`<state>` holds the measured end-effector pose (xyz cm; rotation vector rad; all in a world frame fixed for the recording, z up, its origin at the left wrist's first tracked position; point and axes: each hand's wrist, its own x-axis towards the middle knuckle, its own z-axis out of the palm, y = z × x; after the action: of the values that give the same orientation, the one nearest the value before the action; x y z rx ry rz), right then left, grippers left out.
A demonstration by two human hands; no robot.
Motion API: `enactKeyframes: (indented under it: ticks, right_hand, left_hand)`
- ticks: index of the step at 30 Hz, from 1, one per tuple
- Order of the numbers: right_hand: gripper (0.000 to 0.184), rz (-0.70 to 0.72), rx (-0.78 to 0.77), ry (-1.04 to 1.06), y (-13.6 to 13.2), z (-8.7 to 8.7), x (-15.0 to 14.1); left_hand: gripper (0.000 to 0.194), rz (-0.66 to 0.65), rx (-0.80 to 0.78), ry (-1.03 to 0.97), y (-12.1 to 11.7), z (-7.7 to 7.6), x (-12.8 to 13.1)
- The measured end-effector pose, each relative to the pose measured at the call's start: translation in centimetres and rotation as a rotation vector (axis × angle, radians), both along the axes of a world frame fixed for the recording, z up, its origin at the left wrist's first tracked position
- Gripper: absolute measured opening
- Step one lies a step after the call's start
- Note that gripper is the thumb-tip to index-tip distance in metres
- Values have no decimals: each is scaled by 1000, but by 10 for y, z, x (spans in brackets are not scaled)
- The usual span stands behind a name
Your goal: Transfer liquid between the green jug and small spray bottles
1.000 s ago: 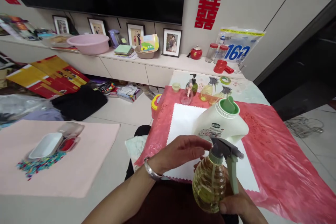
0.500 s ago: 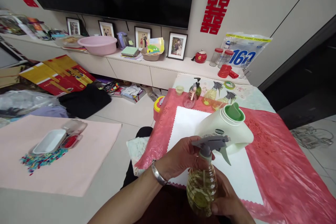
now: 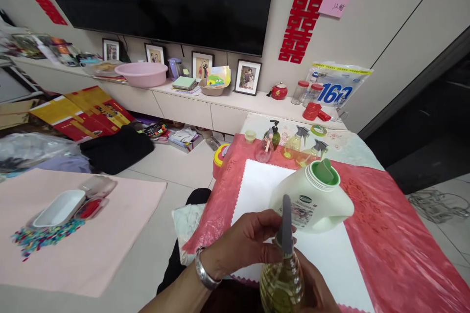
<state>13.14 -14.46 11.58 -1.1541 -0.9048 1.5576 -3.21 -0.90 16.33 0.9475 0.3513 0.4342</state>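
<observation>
A clear ribbed spray bottle (image 3: 279, 286) with yellowish liquid stands upright in front of me, its lower end cut off by the frame. My left hand (image 3: 253, 239), with a silver bracelet on the wrist, is closed round the grey trigger sprayer head at the neck. My right hand (image 3: 317, 286) wraps the bottle's body from the right and is partly hidden behind it. Just beyond stands a large pale green jug (image 3: 312, 200), uncapped, with a green spout in its mouth. It rests on a white scalloped mat (image 3: 253, 186).
Other spray bottles (image 3: 295, 144), a pump bottle (image 3: 274, 137) and a small cup (image 3: 250, 136) stand at the back of the red-covered table (image 3: 396, 234). To the left, a pink surface (image 3: 121, 215) carries a white tray (image 3: 60, 208) and coloured bits (image 3: 47, 234).
The grey sprayer head has turned from pointing sideways to edge-on to me. Both hands keep their grip, and the bottle sits slightly lower in view.
</observation>
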Motion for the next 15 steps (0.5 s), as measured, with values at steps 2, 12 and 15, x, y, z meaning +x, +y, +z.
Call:
enactKeyframes:
  ticks: [2, 12, 15]
  right_hand:
    - [92, -8, 26, 10, 3, 1, -4]
    - [92, -124, 47, -28, 0, -8, -2]
    - [95, -147, 51, -28, -2, -14, 2]
  left_hand:
    - [37, 38, 66, -32, -1, -1, 2]
    - [33, 158, 93, -48, -12, 13, 5]
    - [32, 234, 51, -10, -15, 18, 9]
